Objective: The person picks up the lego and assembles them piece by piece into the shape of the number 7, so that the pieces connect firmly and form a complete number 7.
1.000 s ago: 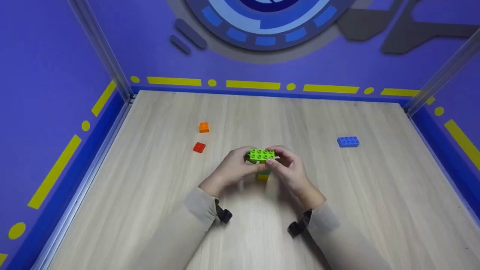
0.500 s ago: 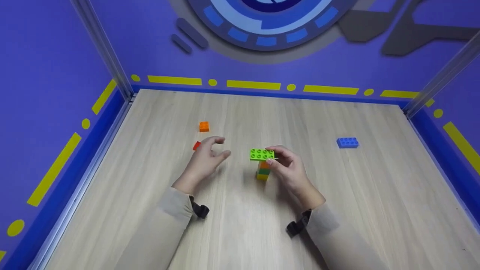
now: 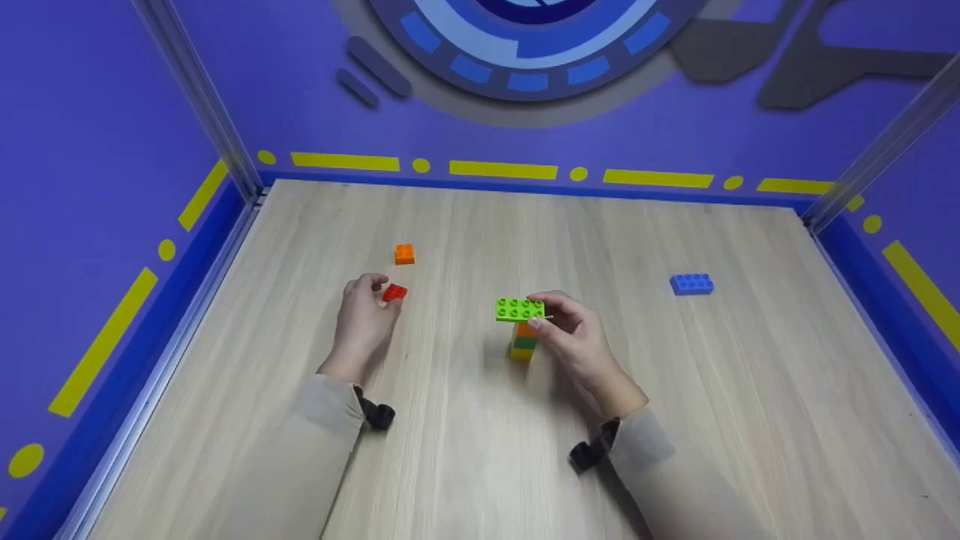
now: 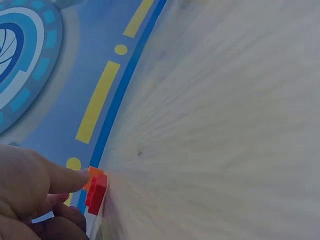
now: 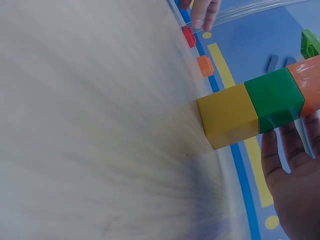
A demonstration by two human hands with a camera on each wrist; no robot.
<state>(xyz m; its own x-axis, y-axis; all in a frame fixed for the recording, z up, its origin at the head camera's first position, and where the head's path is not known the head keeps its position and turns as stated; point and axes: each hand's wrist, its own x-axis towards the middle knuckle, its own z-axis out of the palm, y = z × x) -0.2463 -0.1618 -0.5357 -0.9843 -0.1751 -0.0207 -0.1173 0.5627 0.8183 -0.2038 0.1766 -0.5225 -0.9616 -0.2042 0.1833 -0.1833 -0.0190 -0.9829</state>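
Note:
On the table stands a stack of yellow, dark green and orange blocks (image 5: 274, 97), topped by a lime-green eight-stud brick (image 3: 519, 309) that overhangs to the left. My right hand (image 3: 581, 345) pinches the right end of that lime-green brick, thumb in front and forefinger behind. A small thin pale piece sticks out by the fingers; its kind is unclear. My left hand (image 3: 361, 319) reaches over a small red brick (image 3: 394, 292) on the left, thumb and forefinger spread on either side. In the left wrist view the fingers (image 4: 65, 177) are beside the red brick, without a visible grip.
An orange brick (image 3: 404, 254) lies behind the red one. Far to the right sits a blue eight-stud brick (image 3: 691, 284). Purple-blue printed panels wall in the wooden table (image 3: 465, 465) at the back and both sides.
My left hand has let go of the stack and moved left to the red brick. The right hand keeps its hold on the lime-green brick with little motion.

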